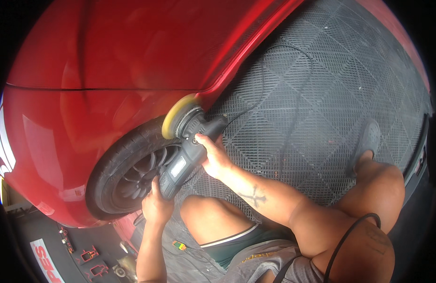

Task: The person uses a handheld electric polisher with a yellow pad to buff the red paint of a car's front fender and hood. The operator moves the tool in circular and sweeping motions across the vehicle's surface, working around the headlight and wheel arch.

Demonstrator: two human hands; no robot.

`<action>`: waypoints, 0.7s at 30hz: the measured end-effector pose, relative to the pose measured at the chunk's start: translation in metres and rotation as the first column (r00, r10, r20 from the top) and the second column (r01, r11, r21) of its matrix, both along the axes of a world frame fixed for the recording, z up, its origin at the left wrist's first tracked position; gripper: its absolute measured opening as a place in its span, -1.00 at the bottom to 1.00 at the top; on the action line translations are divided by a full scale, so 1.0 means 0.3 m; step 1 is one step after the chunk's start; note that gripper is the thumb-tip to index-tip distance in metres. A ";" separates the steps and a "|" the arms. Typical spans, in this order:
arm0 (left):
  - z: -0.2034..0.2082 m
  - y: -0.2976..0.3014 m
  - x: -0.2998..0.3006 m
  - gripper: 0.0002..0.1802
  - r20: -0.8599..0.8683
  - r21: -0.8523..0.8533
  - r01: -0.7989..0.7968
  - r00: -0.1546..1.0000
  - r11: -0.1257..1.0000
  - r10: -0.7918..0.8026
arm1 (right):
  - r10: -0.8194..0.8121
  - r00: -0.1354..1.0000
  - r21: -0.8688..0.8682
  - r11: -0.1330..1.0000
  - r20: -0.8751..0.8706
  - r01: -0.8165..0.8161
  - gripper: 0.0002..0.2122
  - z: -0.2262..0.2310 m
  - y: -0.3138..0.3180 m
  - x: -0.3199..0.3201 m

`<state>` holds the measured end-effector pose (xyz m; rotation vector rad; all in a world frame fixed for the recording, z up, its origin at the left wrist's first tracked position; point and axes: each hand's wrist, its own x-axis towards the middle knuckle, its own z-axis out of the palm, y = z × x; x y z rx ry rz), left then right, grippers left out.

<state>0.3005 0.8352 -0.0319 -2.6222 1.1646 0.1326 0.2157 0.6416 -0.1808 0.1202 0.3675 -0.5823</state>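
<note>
A black polisher (pixel 195 145) with a yellow round foam pad (pixel 170 118) is held in both hands beside a red car (pixel 133 47). The pad stands on edge at the car's lower body side, by the top of the wheel arch; whether it touches the paint I cannot tell. My left hand (pixel 156 205) is wrapped round the rear end of the polisher's body. Nearer the head, my right hand (pixel 216 158) grips the tool, its thumb along the upper side. A black power cord (pixel 246 112) runs from the polisher.
The car's dark tire (pixel 99 189) and multi-spoke rim (pixel 133 181) are left of the tool. Grey slatted floor tiles (pixel 340 89) lie to the right, with the cord looping over them. Red-framed items (pixel 89 254) and a white banner (pixel 44 259) are at lower left. My grey shoe (pixel 367 140) rests at right.
</note>
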 end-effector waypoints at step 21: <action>-0.122 -0.118 -0.039 0.01 -0.099 -0.001 -0.084 0.992 0.996 0.083 | -0.074 0.995 -0.081 0.994 -0.071 0.069 -0.35 -0.095 -0.131 -0.022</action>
